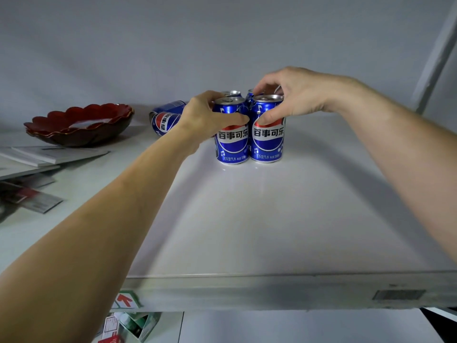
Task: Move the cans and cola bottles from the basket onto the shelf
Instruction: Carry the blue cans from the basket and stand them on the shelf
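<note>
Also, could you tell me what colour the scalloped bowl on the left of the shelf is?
The scalloped bowl is dark glossy red, seen in the head view.

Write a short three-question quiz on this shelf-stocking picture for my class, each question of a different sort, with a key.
1. True or false: the left hand grips the front left can.
2. Which hand grips the front right can? A) left B) right C) neither
3. Fill in: beside the red bowl, a can lies on its ____ on the shelf.

Key: 1 true. 2 B, the right hand. 3 side.
</note>
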